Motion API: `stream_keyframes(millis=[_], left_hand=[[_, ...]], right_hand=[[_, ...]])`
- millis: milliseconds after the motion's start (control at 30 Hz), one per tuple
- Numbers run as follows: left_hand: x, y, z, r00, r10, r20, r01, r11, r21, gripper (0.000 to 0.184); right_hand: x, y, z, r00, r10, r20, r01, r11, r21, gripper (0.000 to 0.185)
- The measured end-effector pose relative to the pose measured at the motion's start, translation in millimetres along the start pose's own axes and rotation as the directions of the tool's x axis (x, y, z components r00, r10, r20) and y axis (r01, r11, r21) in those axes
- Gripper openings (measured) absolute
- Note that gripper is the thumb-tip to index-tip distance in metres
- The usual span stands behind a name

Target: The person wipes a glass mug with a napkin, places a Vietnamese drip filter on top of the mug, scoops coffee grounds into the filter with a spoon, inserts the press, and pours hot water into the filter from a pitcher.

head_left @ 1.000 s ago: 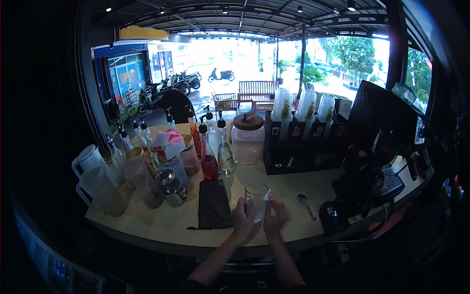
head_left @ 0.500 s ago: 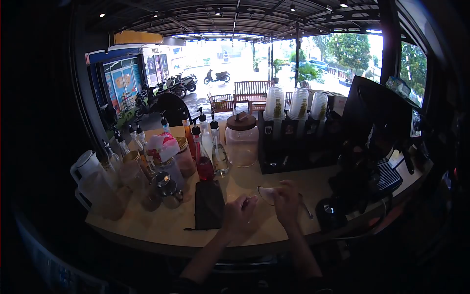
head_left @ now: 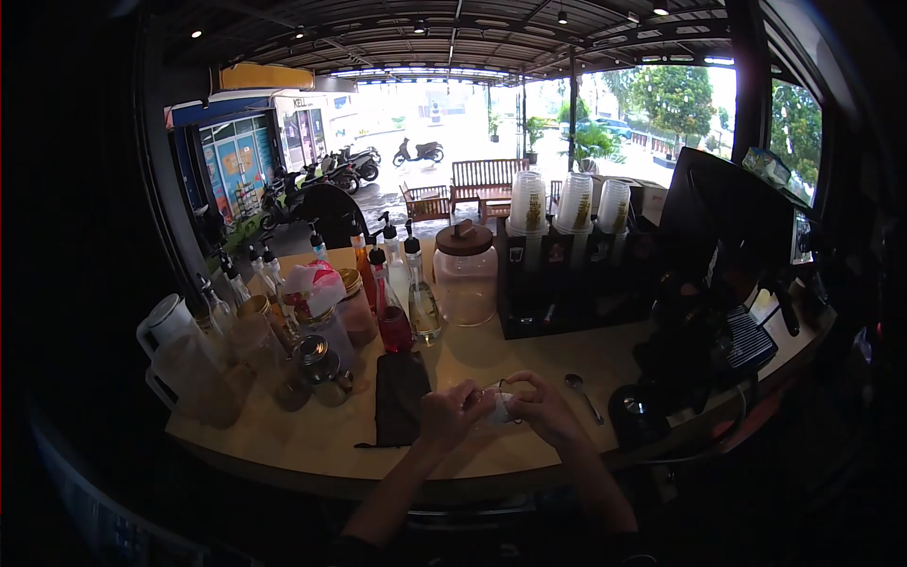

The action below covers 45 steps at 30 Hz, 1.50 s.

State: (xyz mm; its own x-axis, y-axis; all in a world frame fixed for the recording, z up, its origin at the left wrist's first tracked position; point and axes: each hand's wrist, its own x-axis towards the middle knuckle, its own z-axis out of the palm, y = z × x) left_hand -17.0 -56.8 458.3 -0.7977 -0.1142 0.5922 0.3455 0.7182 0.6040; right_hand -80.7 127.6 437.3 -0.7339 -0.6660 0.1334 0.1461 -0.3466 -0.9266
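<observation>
Over the front of the counter, my left hand (head_left: 448, 414) and my right hand (head_left: 542, 410) meet at a clear glass (head_left: 508, 386). The glass is tilted, and white tissue (head_left: 501, 406) shows between my hands. Curled round the glass, my right hand has its fingers closed. My left hand's fingers are pinched together against the near side; what they grip is too small to make out. A dark folded cloth (head_left: 401, 401) lies left of my left hand. To the right of my right hand rests a metal spoon (head_left: 584, 399).
Pump bottles, including a red one (head_left: 395, 326), jars and pitchers (head_left: 194, 373) crowd the left. A lidded glass jar (head_left: 466, 288) stands mid-back beside a black holder (head_left: 567, 307) with stacked cups (head_left: 573, 203). Dark coffee equipment (head_left: 699, 312) is at the right.
The glass stood upright between my hands, then was tilted in my right hand. My hands were apart half a second ago and have come together at it, uncovering the spoon.
</observation>
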Motion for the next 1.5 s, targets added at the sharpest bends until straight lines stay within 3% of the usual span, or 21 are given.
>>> stream_keyframes(millis=[133, 200, 233, 300, 367, 433, 500, 567, 633, 700, 900, 1033, 1100, 1133, 1167, 1233, 1267, 1300, 1367, 1400, 1500], left_hand=[[-1, -11, -5, 1.0, -0.009, -0.012, 0.009, 0.998, -0.06, 0.034], [-2, -14, -7, 1.0, 0.03, 0.008, -0.029, 0.996, -0.083, 0.032], [-3, -14, -7, 0.997, 0.071, 0.031, -0.067, 0.992, -0.107, 0.031], [-4, -14, -5, 0.995, 0.097, 0.039, -0.092, 0.989, -0.119, 0.03], [-3, -16, -2, 0.991, 0.127, 0.039, -0.121, 0.984, -0.132, 0.029], [-3, -19, 0, 0.986, 0.158, -0.048, -0.165, 0.963, -0.212, 0.03], [-4, -16, -2, 0.996, 0.086, -0.038, -0.094, 0.949, -0.301, 0.028], [-6, -13, -1, 1.0, 0.005, -0.019, -0.012, 0.922, -0.386, 0.027], [-6, -10, 6, 0.98, -0.186, -0.077, 0.083, 0.723, -0.686, 0.024], [-6, -17, 7, 0.959, -0.279, -0.055, 0.16, 0.691, -0.705, 0.024], [-7, -30, 20, 0.916, -0.385, -0.112, 0.204, 0.688, -0.697, 0.029], [-6, -23, 11, 0.923, -0.361, -0.131, 0.174, 0.698, -0.694, 0.031], [-1, -30, 3, 0.938, -0.324, -0.121, 0.181, 0.758, -0.627, 0.032], [0, -34, 0, 0.952, -0.29, -0.101, 0.189, 0.812, -0.553, 0.033], [2, -36, 0, 0.95, -0.296, -0.098, 0.196, 0.81, -0.552, 0.033], [9, -39, -1, 0.979, -0.185, -0.09, 0.145, 0.932, -0.332, 0.034], [12, -39, -3, 0.98, -0.18, -0.089, 0.142, 0.933, -0.33, 0.034], [14, -37, -5, 0.979, -0.186, -0.082, 0.144, 0.918, -0.369, 0.033], [17, -31, -10, 0.978, -0.193, -0.074, 0.147, 0.901, -0.408, 0.033], [18, -18, -16, 0.985, -0.153, -0.074, 0.12, 0.937, -0.328, 0.032], [20, -6, -13, 0.981, -0.142, -0.131, 0.11, 0.968, -0.224, 0.032]], right_hand=[[-2, -9, 11, 0.996, -0.009, -0.094, 0.045, 0.919, 0.391, 0.032], [0, -24, 12, 0.849, -0.445, -0.284, 0.363, 0.883, -0.296, 0.022], [4, -29, 14, 0.85, -0.441, -0.288, 0.36, 0.886, -0.294, 0.022], [10, -38, 19, 0.801, -0.599, 0.01, 0.479, 0.632, -0.609, 0.02], [6, -44, 36, 0.854, -0.507, 0.12, 0.42, 0.533, -0.735, 0.02], [9, -48, 41, 0.968, -0.11, 0.225, 0.247, 0.56, -0.79, 0.022], [19, -45, 27, 0.944, -0.11, 0.311, 0.311, 0.607, -0.731, 0.015], [30, -33, 13, 0.937, -0.148, 0.316, 0.259, 0.903, -0.344, 0.011], [36, -18, 5, 0.952, -0.105, 0.287, 0.184, 0.948, -0.261, 0.014], [37, 4, 8, 0.962, -0.234, 0.142, 0.21, 0.963, 0.17, 0.015], [27, 38, 27, 0.896, -0.282, -0.345, 0.314, 0.949, 0.041, 0.019], [15, 32, 20, 0.835, -0.277, -0.475, 0.327, 0.945, 0.024, 0.019], [10, 16, 14, 0.717, -0.521, -0.464, 0.526, 0.84, -0.131, 0.02], [7, -1, 23, 0.645, -0.631, -0.432, 0.47, 0.773, -0.426, 0.021], [5, -13, 29, 0.648, -0.625, -0.435, 0.465, 0.777, -0.424, 0.021], [3, -27, 37, 0.689, -0.718, 0.1, 0.463, 0.329, -0.823, 0.025], [4, -26, 26, 0.817, -0.49, 0.305, 0.394, 0.088, -0.915, 0.034], [6, -29, 21, 0.815, -0.494, 0.303, 0.394, 0.087, -0.915, 0.034], [10, -36, 17, 0.635, -0.308, 0.709, 0.665, -0.248, -0.704, 0.034], [9, -37, 19, 0.633, -0.307, 0.711, 0.667, -0.25, -0.702, 0.034], [1, -36, 33, 0.869, -0.122, 0.479, 0.475, -0.067, -0.878, 0.038]])
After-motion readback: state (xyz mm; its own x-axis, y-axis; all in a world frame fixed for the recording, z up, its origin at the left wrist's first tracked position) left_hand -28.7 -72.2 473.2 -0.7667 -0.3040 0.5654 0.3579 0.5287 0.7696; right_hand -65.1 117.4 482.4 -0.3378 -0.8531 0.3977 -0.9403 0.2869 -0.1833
